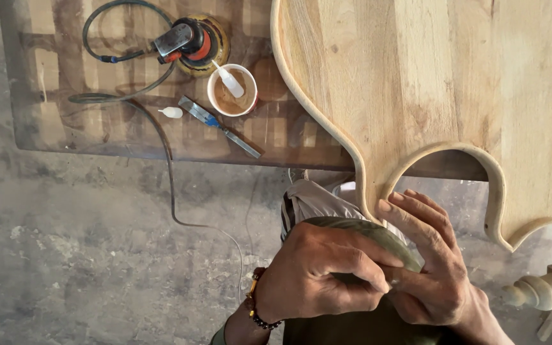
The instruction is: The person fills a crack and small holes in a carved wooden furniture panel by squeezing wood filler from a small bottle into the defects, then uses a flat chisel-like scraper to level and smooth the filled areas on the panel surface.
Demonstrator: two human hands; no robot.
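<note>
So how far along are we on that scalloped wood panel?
The panel is cut to shape and looks bare, unfinished. In hand: both hands, left hand and right hand, meet at its curved edge. The sander, chisel and cup sit idle.

No labels, signs or screens in view. Nearest to a package: one small white squeeze bottle lying tilted in a white cup on the dark bench, its cap lying just left of the cup.

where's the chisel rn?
Head view, upper left: the chisel lies flat on the dark workbench, just below the paper cup and right of a small white cap.
</note>
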